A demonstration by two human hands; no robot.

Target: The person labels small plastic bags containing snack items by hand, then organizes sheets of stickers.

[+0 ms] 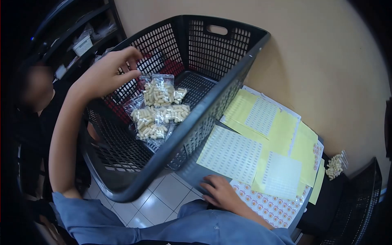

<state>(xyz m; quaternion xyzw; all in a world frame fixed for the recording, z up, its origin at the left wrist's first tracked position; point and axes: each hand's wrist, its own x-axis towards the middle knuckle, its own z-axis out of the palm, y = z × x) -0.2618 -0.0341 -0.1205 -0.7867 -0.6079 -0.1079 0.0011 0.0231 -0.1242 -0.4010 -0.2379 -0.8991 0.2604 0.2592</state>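
Note:
My left hand (108, 71) reaches over the side of a large black plastic basket (141, 173), thumb and fingers apart. Just past its thumb tip lie several clear plastic bags of pale capsules (157, 92), heaped on the basket floor. At the edge of the grey table, my right hand (220, 192) rests with its fingers spread and holds nothing. Sheets of round printed stickers (269, 204) lie beside that hand, partly under a white label sheet (281, 173). Another label sheet (230, 153) lies between my right hand and the basket.
Yellow backing sheets (302, 143) spread across the table toward the wall. On the right, a bag of capsules (335, 166) sits near a second black basket (359, 204). A person (36, 98) is at the left, below shelves holding a small white basket (83, 45).

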